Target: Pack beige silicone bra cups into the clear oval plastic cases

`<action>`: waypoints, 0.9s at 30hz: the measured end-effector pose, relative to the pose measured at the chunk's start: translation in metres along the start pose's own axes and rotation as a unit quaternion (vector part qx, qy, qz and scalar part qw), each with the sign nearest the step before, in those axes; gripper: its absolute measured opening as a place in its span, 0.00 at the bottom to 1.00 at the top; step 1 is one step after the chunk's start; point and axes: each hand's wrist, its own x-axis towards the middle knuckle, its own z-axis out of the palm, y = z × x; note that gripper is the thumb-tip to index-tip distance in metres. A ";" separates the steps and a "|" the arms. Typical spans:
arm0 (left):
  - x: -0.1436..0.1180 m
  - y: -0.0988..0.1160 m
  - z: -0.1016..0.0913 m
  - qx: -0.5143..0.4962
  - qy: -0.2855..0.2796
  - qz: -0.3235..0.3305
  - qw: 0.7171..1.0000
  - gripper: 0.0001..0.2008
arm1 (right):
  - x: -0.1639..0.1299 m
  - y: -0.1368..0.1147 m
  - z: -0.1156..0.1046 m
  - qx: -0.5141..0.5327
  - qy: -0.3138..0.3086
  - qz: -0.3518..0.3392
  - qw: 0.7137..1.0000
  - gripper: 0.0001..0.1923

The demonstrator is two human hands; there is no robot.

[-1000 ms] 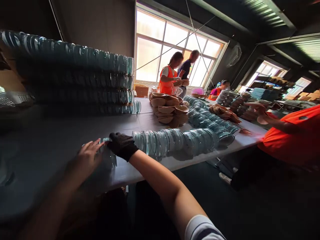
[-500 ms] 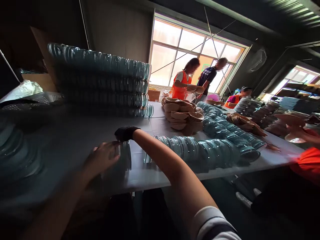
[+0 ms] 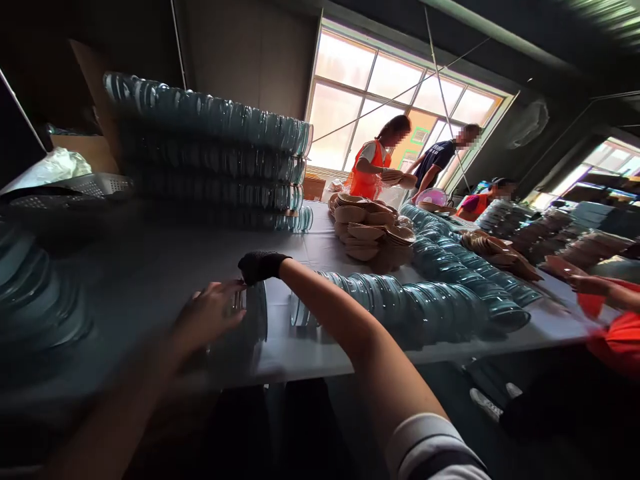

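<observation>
Landmark: the small stack of glass lids (image 3: 250, 319) standing on edge on the bench (image 3: 150, 267), near its front edge.
Left hand (image 3: 210, 317): bare, blurred, lying flat against the left face of the small stack, fingers spread; the grip is wide, pressing rather than closing.
Right hand (image 3: 260, 265): wearing a dark knit glove, resting over the top of the small stack from behind; whether its grip is closing on the lids cannot be told, as the fingers are hidden.
Long row of glass lids (image 3: 400, 303): lying on edge just to the right of the small stack, with a short gap between them, and running on toward the right.
Tall pile of glass lids (image 3: 215, 160): lying in several layers well behind the small stack, to its left.
Heap of tan bowls (image 3: 370, 230): sitting behind and to the right of the small stack, beyond the long row.
Second row of glass lids (image 3: 460, 270): stretching away to the right of the tan bowls.
Person in orange vest (image 3: 373, 167): standing far behind the small stack, by the window (image 3: 380, 100), holding bowls.
Orange sleeve (image 3: 615, 333): showing at the far right of the small stack, belonging to a co-worker.
</observation>
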 end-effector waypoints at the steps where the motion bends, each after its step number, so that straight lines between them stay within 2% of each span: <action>1: 0.000 0.000 0.000 0.003 0.001 -0.004 1.000 0.22 | -0.007 -0.001 0.000 0.016 0.021 0.001 1.000 0.07; 6: -0.001 0.006 0.001 0.016 0.030 0.002 0.999 0.21 | -0.052 -0.011 0.021 0.110 0.123 0.005 0.986 0.12; 9: -0.001 0.007 0.001 0.016 0.033 0.000 0.999 0.21 | -0.073 -0.027 0.048 0.165 0.219 0.030 0.961 0.08; 11: -0.001 0.008 0.000 0.017 0.033 0.004 0.999 0.21 | -0.087 -0.046 0.070 0.148 0.250 0.052 0.956 0.08; 13: -0.002 0.009 -0.001 0.019 0.035 0.003 0.999 0.22 | -0.098 -0.067 0.092 0.107 0.241 0.079 0.961 0.11; 16: -0.003 0.012 -0.002 0.019 0.036 -0.002 0.999 0.22 | -0.109 -0.094 0.124 0.054 0.179 0.102 0.977 0.14; 20: -0.002 0.014 0.000 0.019 0.043 -0.001 0.999 0.21 | -0.113 -0.107 0.153 0.021 0.127 0.102 0.986 0.16; 24: -0.005 0.004 0.002 -0.043 0.063 0.021 0.997 0.25 | -0.120 -0.102 0.155 0.021 0.160 0.124 0.979 0.15; 27: -0.011 -0.011 0.004 -0.160 0.139 0.024 0.977 0.27 | -0.129 -0.095 0.130 0.046 0.225 0.131 0.964 0.15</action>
